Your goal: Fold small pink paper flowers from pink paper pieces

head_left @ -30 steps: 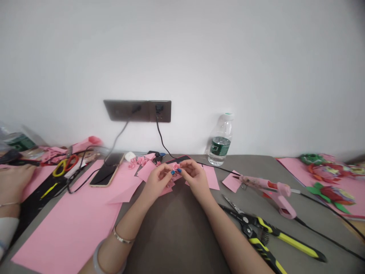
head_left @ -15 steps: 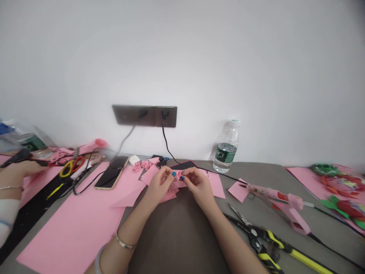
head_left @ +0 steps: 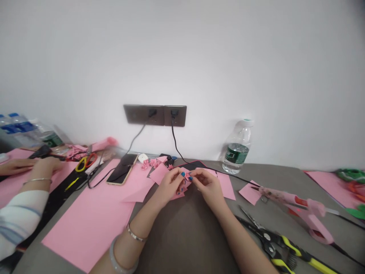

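My left hand (head_left: 171, 186) and my right hand (head_left: 207, 186) meet over the table edge, their fingertips pinching a small pink paper flower (head_left: 187, 176) between them. Much of the flower is hidden by my fingers. Under my hands lie loose pink paper squares (head_left: 225, 186) and a dark mat (head_left: 196, 165). Several small pink paper curls (head_left: 151, 163) sit just beyond my left hand. Closest to my right hand, a pink hot glue gun (head_left: 302, 205) lies to the right.
A black-handled phone-sized smartphone (head_left: 122, 169) lies on a large pink sheet (head_left: 88, 224). Yellow-handled snips (head_left: 273, 243) lie front right. A water bottle (head_left: 237, 149) stands by the wall under a socket plate (head_left: 155, 115). A co-worker's arm (head_left: 23, 199) works at left near red-and-yellow scissors (head_left: 85, 161).
The whole view has shifted as my head turned, so the table items sit further right and lower. My hands still pinch the flower. The co-worker's arm has come further into view at left.
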`<state>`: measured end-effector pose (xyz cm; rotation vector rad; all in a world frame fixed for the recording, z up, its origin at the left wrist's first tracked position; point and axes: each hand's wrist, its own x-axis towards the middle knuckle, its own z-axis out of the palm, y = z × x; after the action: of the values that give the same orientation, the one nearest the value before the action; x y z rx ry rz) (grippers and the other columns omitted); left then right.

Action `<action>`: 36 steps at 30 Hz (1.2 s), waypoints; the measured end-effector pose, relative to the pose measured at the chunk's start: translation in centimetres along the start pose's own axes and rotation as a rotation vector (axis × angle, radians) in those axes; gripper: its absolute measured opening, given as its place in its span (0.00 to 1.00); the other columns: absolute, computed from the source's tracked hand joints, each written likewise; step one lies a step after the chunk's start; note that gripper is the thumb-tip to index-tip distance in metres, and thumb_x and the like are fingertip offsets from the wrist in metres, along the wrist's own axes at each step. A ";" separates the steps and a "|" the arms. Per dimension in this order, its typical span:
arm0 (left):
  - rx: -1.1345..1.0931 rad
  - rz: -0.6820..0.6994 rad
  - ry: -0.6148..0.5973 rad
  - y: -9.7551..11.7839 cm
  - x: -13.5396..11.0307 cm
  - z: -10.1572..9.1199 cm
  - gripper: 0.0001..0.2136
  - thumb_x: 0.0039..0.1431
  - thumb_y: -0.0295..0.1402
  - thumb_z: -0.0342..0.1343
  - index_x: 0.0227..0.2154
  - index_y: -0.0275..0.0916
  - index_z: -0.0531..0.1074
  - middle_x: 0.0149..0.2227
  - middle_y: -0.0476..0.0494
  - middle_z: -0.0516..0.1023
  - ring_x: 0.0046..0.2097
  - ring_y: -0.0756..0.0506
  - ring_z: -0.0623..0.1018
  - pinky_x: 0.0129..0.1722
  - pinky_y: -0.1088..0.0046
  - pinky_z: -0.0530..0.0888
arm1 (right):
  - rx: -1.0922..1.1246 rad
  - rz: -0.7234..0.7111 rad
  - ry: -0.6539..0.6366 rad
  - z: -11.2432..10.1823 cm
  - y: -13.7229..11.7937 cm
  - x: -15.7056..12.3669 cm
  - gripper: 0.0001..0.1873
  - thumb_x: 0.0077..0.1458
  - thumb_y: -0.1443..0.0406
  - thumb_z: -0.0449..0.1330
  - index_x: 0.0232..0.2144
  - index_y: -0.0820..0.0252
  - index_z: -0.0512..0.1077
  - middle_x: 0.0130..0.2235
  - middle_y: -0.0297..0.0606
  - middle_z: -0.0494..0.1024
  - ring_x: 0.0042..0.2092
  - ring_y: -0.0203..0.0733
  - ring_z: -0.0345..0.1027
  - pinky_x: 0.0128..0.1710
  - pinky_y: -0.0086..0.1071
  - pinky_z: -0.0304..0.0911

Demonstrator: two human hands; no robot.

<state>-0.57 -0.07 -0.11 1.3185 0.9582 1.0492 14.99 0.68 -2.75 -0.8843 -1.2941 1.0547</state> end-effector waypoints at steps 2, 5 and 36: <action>-0.017 -0.003 -0.022 0.2 -0.1 0.0 0.15 0.59 0.46 0.55 0.28 0.39 0.68 0.19 0.57 0.61 0.19 0.54 0.60 0.20 0.79 0.57 | 0.014 0.001 0.003 -0.1 -0.1 0.0 0.07 0.47 0.60 0.68 0.28 0.56 0.77 0.29 0.36 0.79 0.32 0.42 0.73 0.34 0.36 0.71; -0.106 -0.034 -0.063 0.1 -0.1 -0.1 0.13 0.59 0.44 0.55 0.28 0.39 0.68 0.19 0.58 0.58 0.20 0.55 0.57 0.21 0.79 0.54 | 0.028 0.006 0.000 -0.2 -0.3 0.1 0.07 0.46 0.59 0.69 0.27 0.55 0.77 0.29 0.36 0.79 0.32 0.43 0.74 0.34 0.38 0.73; 0.017 0.055 0.072 -0.4 0.4 0.3 0.15 0.55 0.46 0.60 0.28 0.38 0.71 0.22 0.54 0.66 0.22 0.54 0.66 0.22 0.79 0.65 | 0.279 0.114 0.104 0.1 -0.4 0.7 0.14 0.42 0.57 0.71 0.31 0.56 0.76 0.33 0.35 0.80 0.37 0.42 0.74 0.41 0.38 0.72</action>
<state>-0.18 0.26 -0.46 1.3355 0.9908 1.1392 14.93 1.23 -2.15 -0.7950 -0.9906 1.2288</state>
